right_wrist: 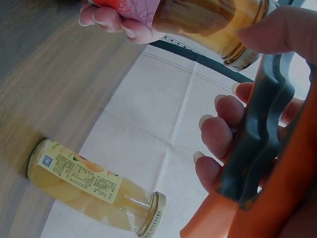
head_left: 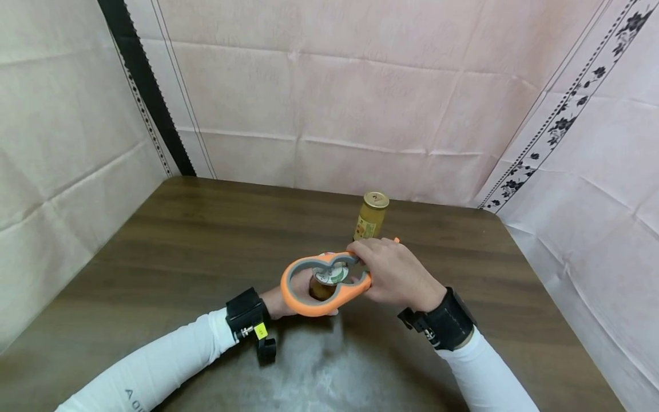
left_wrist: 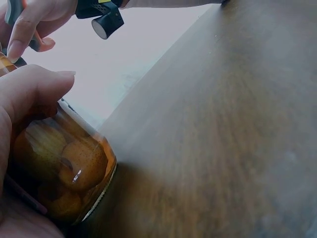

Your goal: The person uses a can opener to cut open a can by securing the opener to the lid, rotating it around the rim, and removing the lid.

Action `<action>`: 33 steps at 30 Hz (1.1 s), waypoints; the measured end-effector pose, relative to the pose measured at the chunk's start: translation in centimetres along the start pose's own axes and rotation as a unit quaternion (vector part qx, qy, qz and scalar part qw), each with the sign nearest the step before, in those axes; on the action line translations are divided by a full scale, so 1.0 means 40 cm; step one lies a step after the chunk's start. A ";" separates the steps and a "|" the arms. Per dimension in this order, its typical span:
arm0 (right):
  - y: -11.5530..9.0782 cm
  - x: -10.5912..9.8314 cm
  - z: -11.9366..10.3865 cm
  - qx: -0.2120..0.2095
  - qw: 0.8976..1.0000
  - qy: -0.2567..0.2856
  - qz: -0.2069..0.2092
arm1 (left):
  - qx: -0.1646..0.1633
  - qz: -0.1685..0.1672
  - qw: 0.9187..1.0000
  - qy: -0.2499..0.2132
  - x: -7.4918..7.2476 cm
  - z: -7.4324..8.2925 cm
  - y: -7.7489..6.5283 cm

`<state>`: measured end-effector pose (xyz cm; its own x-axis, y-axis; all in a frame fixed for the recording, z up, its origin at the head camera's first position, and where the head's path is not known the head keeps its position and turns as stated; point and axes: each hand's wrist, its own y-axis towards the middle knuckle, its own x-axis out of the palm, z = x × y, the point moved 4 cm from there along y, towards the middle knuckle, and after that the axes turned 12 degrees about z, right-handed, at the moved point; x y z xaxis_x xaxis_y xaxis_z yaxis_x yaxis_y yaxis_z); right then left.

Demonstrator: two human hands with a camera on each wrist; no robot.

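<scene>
My left hand [head_left: 277, 303] grips a glass jar [head_left: 321, 289] around its body. In the left wrist view, round brownish fruits show inside the jar [left_wrist: 81, 161]. Its lid [head_left: 332, 273] is white and green on top. My right hand [head_left: 396, 273] holds an orange and grey jar opener [head_left: 304, 308] by one end, fingers curled round it. From the head, the lid appears through the opener's opening. In the right wrist view, the opener's grey wavy edge [right_wrist: 255, 129] lies beside the lid; whether they touch, I cannot tell.
A second jar [head_left: 372, 216] with a gold lid and yellowish contents stands upright on the wooden table [head_left: 231, 229], just beyond my right hand. Its yellow label [right_wrist: 84, 171] faces the right wrist camera. Pale cloth [head_left: 329, 103] hangs behind the table and at both sides.
</scene>
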<state>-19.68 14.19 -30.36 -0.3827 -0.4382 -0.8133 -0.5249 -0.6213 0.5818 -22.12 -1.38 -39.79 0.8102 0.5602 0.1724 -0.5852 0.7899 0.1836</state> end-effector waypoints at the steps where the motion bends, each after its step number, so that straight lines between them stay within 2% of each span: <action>1: 0.000 0.000 0.000 0.001 1.000 0.001 0.000 | 0.044 0.026 0.993 0.108 -0.007 0.004 0.000; 2: 0.000 0.000 0.000 0.003 1.000 0.002 -0.001 | 0.072 0.048 0.980 0.178 -0.013 0.005 -0.001; 9: 0.003 0.001 0.002 0.002 1.000 0.006 -0.001 | 0.039 0.040 0.991 0.118 -0.031 -0.032 -0.006; 12: 0.004 0.000 0.001 -0.002 1.000 0.005 0.004 | 0.037 0.049 0.990 0.127 -0.033 -0.038 -0.011; 14: 0.005 0.001 -0.001 -0.005 1.000 0.005 0.007 | 0.039 0.061 0.986 0.148 -0.032 -0.038 -0.015; 18: 0.003 0.003 -0.005 -0.009 1.000 0.005 0.008 | -0.004 0.078 0.989 0.129 -0.028 -0.045 -0.030; 21: 0.001 0.005 -0.009 -0.012 1.000 0.006 0.009 | -0.030 0.097 0.987 0.122 -0.026 -0.051 -0.040; 28: 0.001 0.008 -0.010 -0.014 1.000 -0.002 0.014 | -0.038 0.131 0.978 0.157 -0.023 -0.050 -0.045; 33: 0.000 0.012 -0.009 -0.008 1.000 0.001 0.003 | -0.060 0.146 0.973 0.167 -0.019 -0.051 -0.049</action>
<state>-19.59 13.76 -30.74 -0.3845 -0.4426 -0.8101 -0.5105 -0.6292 0.5861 -21.54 -2.84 -42.27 0.5868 0.7996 -0.1276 -0.8005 0.5966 0.0568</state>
